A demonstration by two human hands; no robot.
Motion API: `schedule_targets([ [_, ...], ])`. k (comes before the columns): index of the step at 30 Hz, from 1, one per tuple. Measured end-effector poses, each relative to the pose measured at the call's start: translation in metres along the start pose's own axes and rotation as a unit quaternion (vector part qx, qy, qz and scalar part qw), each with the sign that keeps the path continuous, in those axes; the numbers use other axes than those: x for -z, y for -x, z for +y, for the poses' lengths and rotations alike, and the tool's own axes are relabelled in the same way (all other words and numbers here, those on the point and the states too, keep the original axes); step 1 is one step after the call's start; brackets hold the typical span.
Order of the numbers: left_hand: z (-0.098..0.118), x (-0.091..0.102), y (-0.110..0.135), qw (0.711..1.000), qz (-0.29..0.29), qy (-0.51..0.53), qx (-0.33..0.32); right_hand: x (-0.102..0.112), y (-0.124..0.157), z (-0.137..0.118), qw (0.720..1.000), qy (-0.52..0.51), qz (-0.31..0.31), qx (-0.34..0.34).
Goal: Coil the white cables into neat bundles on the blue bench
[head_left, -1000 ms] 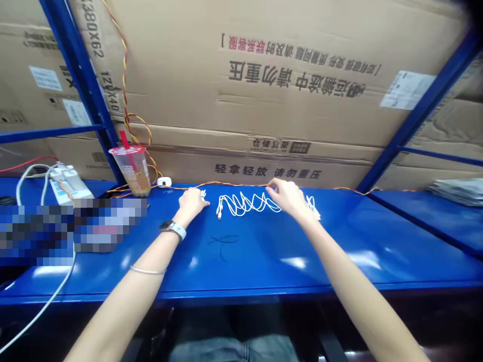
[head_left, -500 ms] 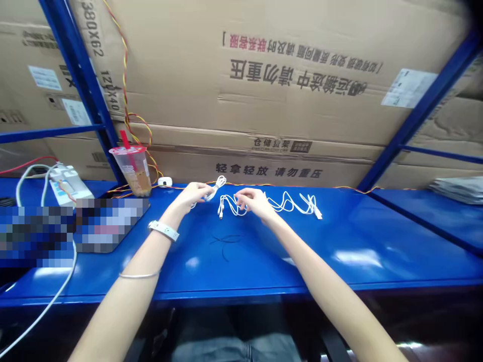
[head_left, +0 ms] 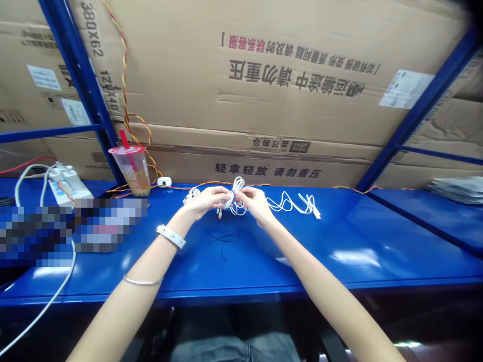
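Holds a white cable (head_left: 236, 192) between both hands, just above the blue surface (head_left: 339, 241). Pinches a small gathered loop of it in the left hand (head_left: 206, 201), fingers closed on the strands. Grips the same bundle from the other side with the right hand (head_left: 257, 202), fingertips together, the two hands almost touching.

Lies otherwise in loose waves on the surface, running off to the right of the hands, long axis left to right, one plug end farthest right. Puts the right hand nearer that slack run. Shows a second small white coil (head_left: 192, 193) on the surface just behind the left hand.

Reads "轻拿轻放 请勿重压" on the box (head_left: 188, 163) behind, with "仓储货架" on a dark label just above. Reads "请勿重压" upside down, among other characters, on the larger box (head_left: 302, 45) over it, and "380X62" at upper left. Shows a cup (head_left: 133, 173) with a red straw to the left, print too small to read.
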State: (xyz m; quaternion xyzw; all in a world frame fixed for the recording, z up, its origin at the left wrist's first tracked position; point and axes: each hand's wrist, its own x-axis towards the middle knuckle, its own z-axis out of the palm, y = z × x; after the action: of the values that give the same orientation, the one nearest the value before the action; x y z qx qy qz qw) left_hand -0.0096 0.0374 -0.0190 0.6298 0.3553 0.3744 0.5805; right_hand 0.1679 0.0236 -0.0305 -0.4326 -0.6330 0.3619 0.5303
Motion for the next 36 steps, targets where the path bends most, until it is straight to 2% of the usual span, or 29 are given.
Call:
schedule_targets([
  [4, -0.004, -0.002, -0.002, 1.0, 0.018, 0.012, 0.002, 0.002, -0.001, 0.001, 1.0, -0.02, -0.006, -0.007],
  [9, -0.005, -0.005, -0.002, 0.999, 0.001, 0.041, -0.012, 0.003, -0.002, 0.002, 0.998, -0.057, -0.012, -0.027],
  [13, -0.002, -0.01, -0.001, 0.993, -0.009, 0.119, -0.008, 0.004, -0.002, 0.0, 0.998, -0.051, -0.013, -0.023],
  [18, -0.002, -0.017, -0.005, 0.969, -0.049, 0.241, 0.009, 0.004, -0.001, -0.004, 1.0, -0.015, -0.008, -0.002],
  [22, 0.002, -0.024, -0.002, 0.964, -0.055, 0.26, 0.033, 0.004, 0.0, -0.005, 1.0, 0.009, 0.003, 0.009],
  [26, 0.003, -0.033, 0.003, 0.975, -0.021, 0.22, -0.033, 0.001, -0.001, -0.004, 0.999, 0.003, 0.022, 0.024],
  [31, 0.004, -0.041, 0.004, 0.967, 0.001, 0.244, -0.078, -0.001, -0.003, -0.001, 0.995, 0.038, 0.068, 0.061],
  [33, 0.009, -0.036, 0.006, 0.957, 0.006, 0.274, -0.098, 0.005, -0.006, 0.002, 0.99, 0.06, 0.107, 0.068],
  [36, 0.018, -0.02, 0.009, 0.934, 0.035, 0.323, -0.149, 0.021, -0.012, 0.006, 0.986, 0.051, 0.151, 0.041],
])
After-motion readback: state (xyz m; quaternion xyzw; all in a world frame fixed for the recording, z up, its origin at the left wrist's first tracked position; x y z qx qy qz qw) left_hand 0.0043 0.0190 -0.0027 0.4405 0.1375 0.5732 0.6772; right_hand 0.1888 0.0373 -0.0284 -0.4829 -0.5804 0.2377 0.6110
